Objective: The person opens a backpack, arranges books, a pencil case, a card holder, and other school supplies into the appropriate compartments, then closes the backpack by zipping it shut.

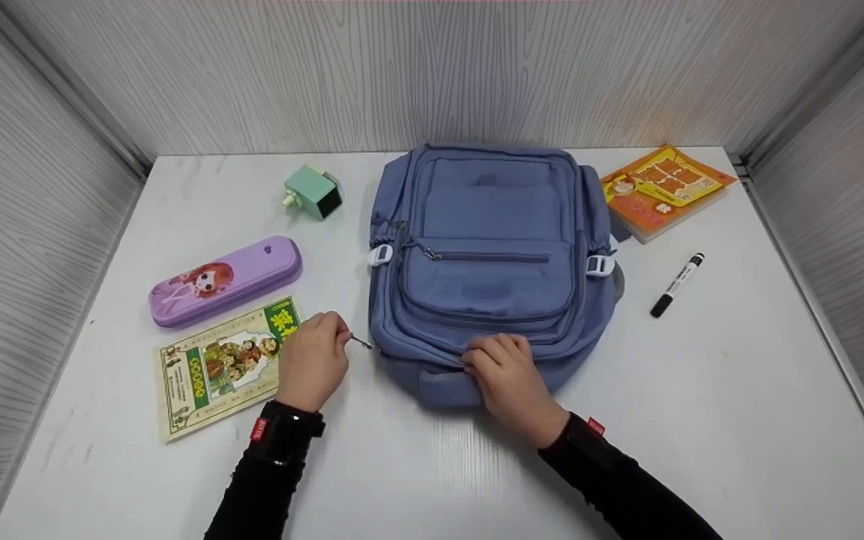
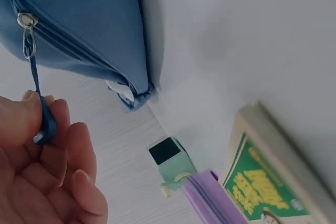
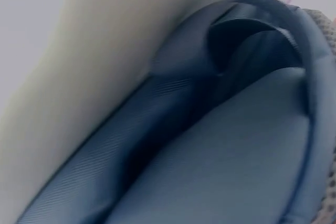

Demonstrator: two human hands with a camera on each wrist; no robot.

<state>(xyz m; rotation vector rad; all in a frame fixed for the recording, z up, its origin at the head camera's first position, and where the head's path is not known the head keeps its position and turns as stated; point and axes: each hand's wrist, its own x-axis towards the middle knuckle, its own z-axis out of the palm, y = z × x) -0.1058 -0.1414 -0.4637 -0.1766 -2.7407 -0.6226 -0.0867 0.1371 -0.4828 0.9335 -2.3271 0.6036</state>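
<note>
A blue backpack (image 1: 488, 277) lies flat on the table, front pocket up. At its near left corner my left hand (image 1: 315, 360) pinches the zipper pull (image 1: 361, 342). The left wrist view shows its blue cord (image 2: 46, 116) between thumb and fingers, stretched from the metal slider (image 2: 27, 20) on the zipper track. My right hand (image 1: 511, 382) grips the backpack's near edge with bent fingers, beside a fabric loop (image 1: 447, 388). Its fingertips are partly hidden by the fabric. The right wrist view has only blue fabric (image 3: 220, 156) close up, and the hand is out of sight there.
Left of the backpack are a purple pencil case (image 1: 267, 262), a green-and-cream book (image 1: 184, 397) partly under my left hand, and a mint-green box-shaped gadget (image 1: 310, 189). To the right lie an orange book (image 1: 653, 217) and a black-and-white marker (image 1: 677, 285). Pale panels (image 1: 312, 75) wall the table.
</note>
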